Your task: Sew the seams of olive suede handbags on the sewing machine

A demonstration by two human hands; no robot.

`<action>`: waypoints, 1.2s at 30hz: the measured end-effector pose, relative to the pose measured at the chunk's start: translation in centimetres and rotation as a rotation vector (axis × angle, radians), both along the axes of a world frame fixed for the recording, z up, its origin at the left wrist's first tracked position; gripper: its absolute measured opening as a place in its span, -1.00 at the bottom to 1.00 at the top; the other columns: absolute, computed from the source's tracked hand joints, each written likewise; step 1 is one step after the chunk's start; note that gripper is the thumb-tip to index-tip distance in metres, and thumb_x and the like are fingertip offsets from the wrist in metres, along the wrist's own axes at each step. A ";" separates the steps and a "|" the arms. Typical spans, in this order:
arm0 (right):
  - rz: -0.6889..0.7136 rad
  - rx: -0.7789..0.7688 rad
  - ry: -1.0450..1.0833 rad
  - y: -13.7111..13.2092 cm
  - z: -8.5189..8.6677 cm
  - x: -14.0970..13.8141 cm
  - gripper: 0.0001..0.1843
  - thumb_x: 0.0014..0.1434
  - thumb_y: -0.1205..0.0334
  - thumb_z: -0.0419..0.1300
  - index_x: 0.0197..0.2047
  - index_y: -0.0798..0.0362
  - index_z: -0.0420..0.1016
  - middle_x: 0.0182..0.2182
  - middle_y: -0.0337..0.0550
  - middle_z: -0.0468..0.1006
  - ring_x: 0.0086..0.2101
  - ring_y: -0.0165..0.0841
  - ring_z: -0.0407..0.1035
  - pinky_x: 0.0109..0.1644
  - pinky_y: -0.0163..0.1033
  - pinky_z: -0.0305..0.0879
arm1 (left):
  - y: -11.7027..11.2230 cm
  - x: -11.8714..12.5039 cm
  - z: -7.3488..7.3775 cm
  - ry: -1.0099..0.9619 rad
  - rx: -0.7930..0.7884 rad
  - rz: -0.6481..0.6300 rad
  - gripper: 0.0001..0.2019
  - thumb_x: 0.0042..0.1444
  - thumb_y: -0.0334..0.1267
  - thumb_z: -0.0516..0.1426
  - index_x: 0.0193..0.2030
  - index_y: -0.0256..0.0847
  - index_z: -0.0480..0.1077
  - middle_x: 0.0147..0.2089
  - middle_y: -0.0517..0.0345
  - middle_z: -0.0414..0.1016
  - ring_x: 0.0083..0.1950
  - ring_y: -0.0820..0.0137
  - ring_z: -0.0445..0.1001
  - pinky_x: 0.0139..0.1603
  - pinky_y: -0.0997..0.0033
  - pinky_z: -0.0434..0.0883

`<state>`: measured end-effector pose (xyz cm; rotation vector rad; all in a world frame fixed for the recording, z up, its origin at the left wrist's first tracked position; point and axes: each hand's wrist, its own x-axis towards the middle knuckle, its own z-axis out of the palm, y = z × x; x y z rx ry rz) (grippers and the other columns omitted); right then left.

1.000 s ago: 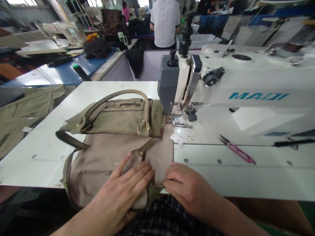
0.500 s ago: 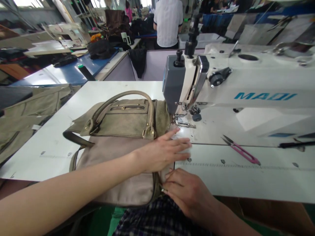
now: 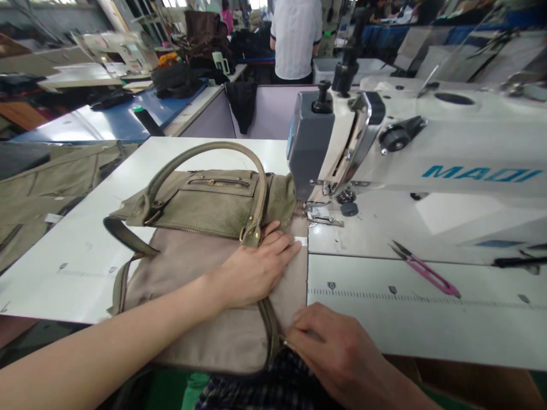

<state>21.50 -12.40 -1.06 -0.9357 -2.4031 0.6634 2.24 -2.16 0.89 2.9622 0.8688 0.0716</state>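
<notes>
An olive-green handbag [image 3: 213, 202] with a curved handle lies on the white table, its beige lining panel [image 3: 183, 273] spread toward me. Its right end sits beside the presser foot [image 3: 318, 215] of the white sewing machine [image 3: 427, 148]. My left hand [image 3: 256, 263] rests flat on the lining just below the handle's metal ring, fingers together, fingertips touching a small white label [image 3: 302, 241]. My right hand [image 3: 337, 356] is at the table's near edge, fingers curled and pinching the bag's zipper edge [image 3: 273, 330].
Pink thread snips [image 3: 425, 269] lie on the machine bed to the right. Olive fabric pieces [image 3: 47, 188] are piled at the left. A black thread cone [image 3: 145, 119] stands on a blue table behind. A person in a white shirt [image 3: 294, 34] stands at the back.
My left hand reached from the near lining to the label by the presser foot, then drew back a little onto the lining. My right hand stayed at the bag's near edge.
</notes>
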 end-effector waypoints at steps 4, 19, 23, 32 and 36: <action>0.037 -0.047 0.052 0.8 0.0 1.0 -0.76 0.35 0.43 -0.04 -0.23 0.09 0.44 -0.34 -0.09 0.44 -0.31 -0.30 0.34 -0.28 -0.32 0.32 | 0.3 0.3 -0.4 -0.074 -0.038 0.003 -0.55 0.37 -0.29 -0.10 0.36 -0.34 0.10 0.28 -0.05 0.22 0.36 0.25 0.12 0.48 0.11 -0.18; -0.006 0.051 0.205 5.6 -1.5 2.2 -0.79 0.34 0.42 0.05 -0.14 0.15 0.53 -0.25 -0.02 0.51 -0.18 -0.24 0.41 -0.10 -0.19 0.44 | 5.2 1.0 -0.4 -0.118 -0.064 -0.012 -0.59 0.36 -0.25 0.00 0.26 -0.45 0.22 0.17 -0.14 0.32 0.27 0.19 0.26 0.45 0.06 -0.10; -0.028 0.143 0.188 5.3 -1.6 2.0 -0.76 0.36 0.43 0.01 -0.12 0.19 0.52 -0.24 0.03 0.51 -0.16 -0.23 0.42 -0.08 -0.18 0.47 | 5.3 1.0 0.3 -0.128 -0.093 0.008 -0.63 0.38 -0.20 -0.04 0.18 -0.40 0.30 0.14 -0.13 0.36 0.24 0.20 0.31 0.45 0.04 -0.09; -0.172 0.285 0.191 4.6 -0.6 1.4 -0.77 0.35 0.45 0.04 -0.16 0.17 0.54 -0.32 -0.03 0.54 -0.30 -0.27 0.44 -0.24 -0.23 0.47 | -3.0 -3.0 1.9 -0.060 -0.286 -0.016 0.04 0.00 0.13 0.26 0.44 -0.30 -0.20 0.43 -0.11 -0.01 0.44 0.16 -0.05 0.44 0.06 -0.51; -0.148 0.322 0.184 4.9 0.0 1.4 -0.79 0.34 0.44 0.07 -0.17 0.17 0.54 -0.29 -0.04 0.57 -0.28 -0.28 0.46 -0.20 -0.23 0.47 | -3.4 -4.0 2.2 0.020 -0.297 -0.003 -0.02 -0.05 -0.29 0.23 0.45 -0.17 -0.23 0.47 0.07 -0.15 0.45 0.31 -0.07 0.42 0.17 -0.61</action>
